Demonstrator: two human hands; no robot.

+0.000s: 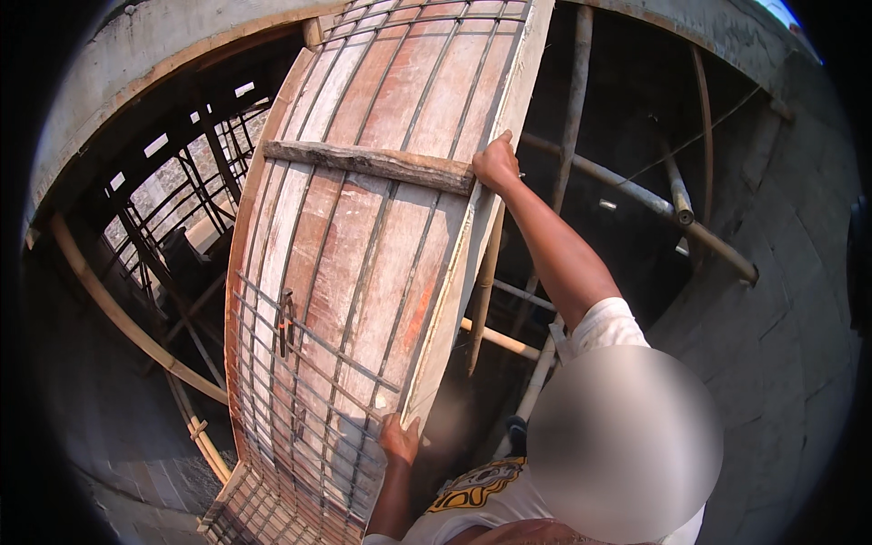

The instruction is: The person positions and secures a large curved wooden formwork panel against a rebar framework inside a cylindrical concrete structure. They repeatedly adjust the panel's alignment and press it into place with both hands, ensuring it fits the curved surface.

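Observation:
Neither of my own hands appears in the picture. Below me stands another person in a white shirt (595, 331) with a yellow print. One of their hands (497, 163) grips the right edge of a long reddish wooden formwork panel (400, 136), beside a rough crosswise batten (372, 163). Their other hand (400, 439) holds the same edge lower down. A grid of steel reinforcing bars (309, 363) lies over the panel's face.
Bamboo and timber poles (636, 195) cross the dark space under and right of the panel. A grey block wall (781, 300) rises at the right. A concrete beam (118, 64) curves across the upper left, with more bars and props (182, 209) behind.

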